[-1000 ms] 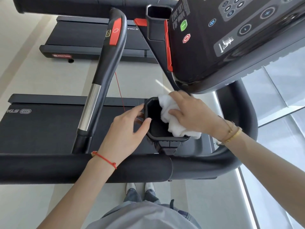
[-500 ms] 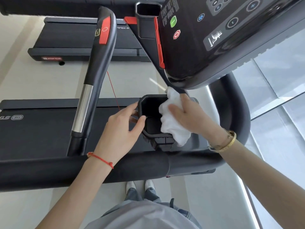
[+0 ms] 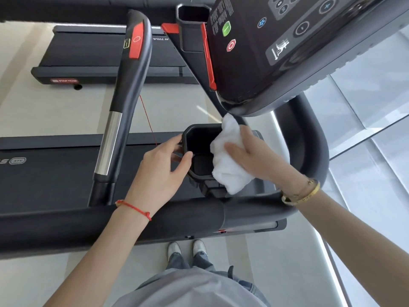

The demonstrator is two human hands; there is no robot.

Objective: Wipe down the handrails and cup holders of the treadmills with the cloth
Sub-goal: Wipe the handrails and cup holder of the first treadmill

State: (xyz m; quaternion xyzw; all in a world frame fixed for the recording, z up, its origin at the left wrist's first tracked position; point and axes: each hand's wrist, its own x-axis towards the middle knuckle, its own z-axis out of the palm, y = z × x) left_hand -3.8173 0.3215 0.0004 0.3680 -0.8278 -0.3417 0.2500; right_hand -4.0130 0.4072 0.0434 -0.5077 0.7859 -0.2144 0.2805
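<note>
- Pale gym floor and black treadmill decks lie beyond the front handrail (image 3: 110,222).
- Cup-holder wiping is the step in hand: the right hand (image 3: 254,156) grips the white cloth (image 3: 228,165) against the cup holder (image 3: 199,151), on its right inner wall.
- Left hand (image 3: 159,171) curls round the holder's left rim, steadying it.
- Next, I'd guess, the cloth must reach the bottom.
- Right fingertips hide behind cloth; the console (image 3: 287,52) is cut off.
</note>
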